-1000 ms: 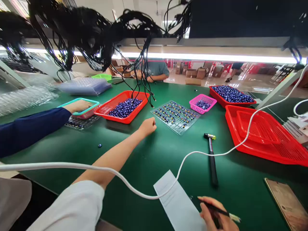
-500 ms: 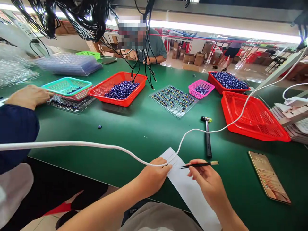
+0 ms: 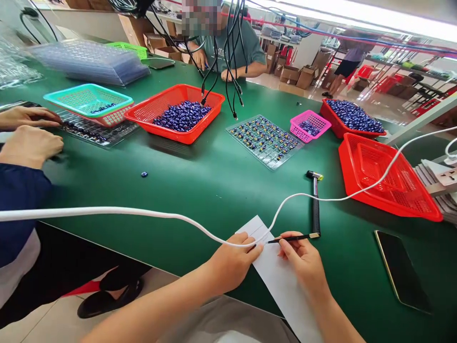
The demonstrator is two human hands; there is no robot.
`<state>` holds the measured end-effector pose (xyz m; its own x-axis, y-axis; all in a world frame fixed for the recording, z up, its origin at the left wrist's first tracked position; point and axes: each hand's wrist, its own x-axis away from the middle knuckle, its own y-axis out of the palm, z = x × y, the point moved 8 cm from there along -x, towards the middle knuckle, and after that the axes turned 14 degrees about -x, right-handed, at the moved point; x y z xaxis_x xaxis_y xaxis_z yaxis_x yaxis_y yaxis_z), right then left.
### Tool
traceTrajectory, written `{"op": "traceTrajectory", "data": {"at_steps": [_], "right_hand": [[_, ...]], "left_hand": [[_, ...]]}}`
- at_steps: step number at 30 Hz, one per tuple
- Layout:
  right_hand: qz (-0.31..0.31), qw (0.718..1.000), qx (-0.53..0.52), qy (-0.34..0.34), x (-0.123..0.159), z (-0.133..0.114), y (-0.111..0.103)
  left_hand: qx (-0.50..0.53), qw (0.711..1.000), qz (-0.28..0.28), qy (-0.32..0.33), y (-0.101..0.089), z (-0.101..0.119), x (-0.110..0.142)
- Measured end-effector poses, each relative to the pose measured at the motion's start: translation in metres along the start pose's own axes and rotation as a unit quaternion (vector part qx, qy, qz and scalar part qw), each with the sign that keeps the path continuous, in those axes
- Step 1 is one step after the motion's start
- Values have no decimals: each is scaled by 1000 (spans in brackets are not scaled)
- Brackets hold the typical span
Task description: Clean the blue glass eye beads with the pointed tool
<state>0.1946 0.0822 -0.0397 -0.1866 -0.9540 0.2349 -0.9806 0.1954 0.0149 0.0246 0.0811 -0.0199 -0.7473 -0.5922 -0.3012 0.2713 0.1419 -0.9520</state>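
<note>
A white paper strip (image 3: 282, 281) lies on the green table (image 3: 221, 186) at its near edge. My left hand (image 3: 232, 262) rests on the strip's left edge, fingers curled, pinning it down. My right hand (image 3: 303, 262) grips a thin black pen (image 3: 293, 238) with its tip pointing left over the strip's top end. A white cable (image 3: 143, 213) runs across the table and over the paper, just beyond my left hand. A small black hammer (image 3: 314, 202) lies just beyond my right hand.
A dark phone (image 3: 402, 271) lies at the right. Red baskets (image 3: 385, 181), a pink basket (image 3: 307, 126), a clear tray of small parts (image 3: 264, 140) and a red basket of blue beads (image 3: 178, 116) stand farther back. A co-worker's hands (image 3: 30, 136) work at the left; another person sits opposite.
The view tilted down. My left hand came back from the parts tray to the paper strip. My right hand rose with the pen, and its tip now points at the strip's top end.
</note>
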Motion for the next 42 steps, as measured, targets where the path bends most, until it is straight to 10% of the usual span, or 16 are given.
{"op": "traceTrajectory", "data": {"at_steps": [31,42], "right_hand": [[17,990,-132,41,-7,17,-13],[7,1000,-30,5,-7,8,0]], "left_hand": [[1,1000,13,-4,1,-1,-2],[13,1000,-13,-24,-2,-1,0]]}}
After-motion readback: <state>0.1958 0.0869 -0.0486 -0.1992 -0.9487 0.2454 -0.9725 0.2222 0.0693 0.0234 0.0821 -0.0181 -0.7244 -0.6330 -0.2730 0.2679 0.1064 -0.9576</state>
